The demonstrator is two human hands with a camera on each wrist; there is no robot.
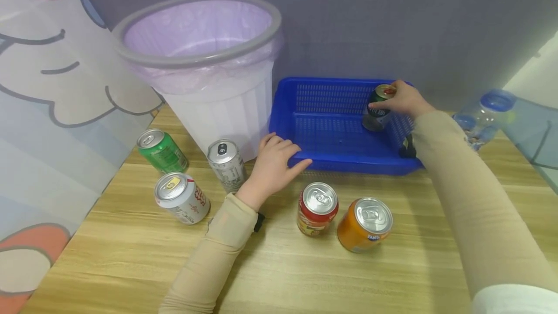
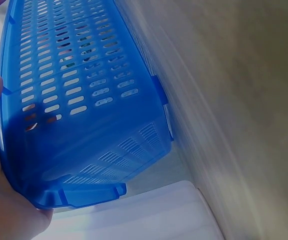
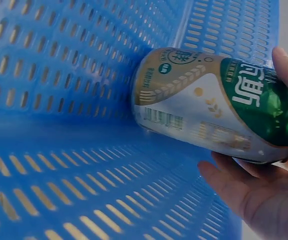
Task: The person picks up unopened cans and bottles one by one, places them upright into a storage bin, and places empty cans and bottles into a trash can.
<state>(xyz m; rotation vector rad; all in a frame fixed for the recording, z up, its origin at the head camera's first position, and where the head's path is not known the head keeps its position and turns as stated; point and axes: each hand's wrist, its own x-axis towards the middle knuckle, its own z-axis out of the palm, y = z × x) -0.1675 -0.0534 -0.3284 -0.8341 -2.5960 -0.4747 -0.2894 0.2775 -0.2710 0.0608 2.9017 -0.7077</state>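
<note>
The bench (image 1: 296, 280) fills the lower frame, its near edge cut off. On it, upper left, stands a white bin (image 1: 218, 103) with a lilac liner folded over its rim; the bottom inside is out of sight. Right of it, upper centre, sits a blue basket (image 1: 348, 163) with slotted sides, holding a green and gold can (image 1: 376, 115) near its far right corner; whether the can's base touches the basket floor I cannot tell. At the right, a clear jar (image 1: 485, 120) with a blue lid is blurred and partly behind a sleeve, its contents hard to make out. The right hand (image 1: 403, 100) grips the top of that can between thumb and fingers. The left hand (image 1: 276, 164) rests on the basket's near left corner, thumb spread wide from loosely bent fingers. Smallest are the other cans: green (image 1: 162, 151), white (image 1: 182, 198) and silver (image 1: 227, 164) at centre left, red (image 1: 317, 210) and orange (image 1: 365, 225) at lower centre.
</note>
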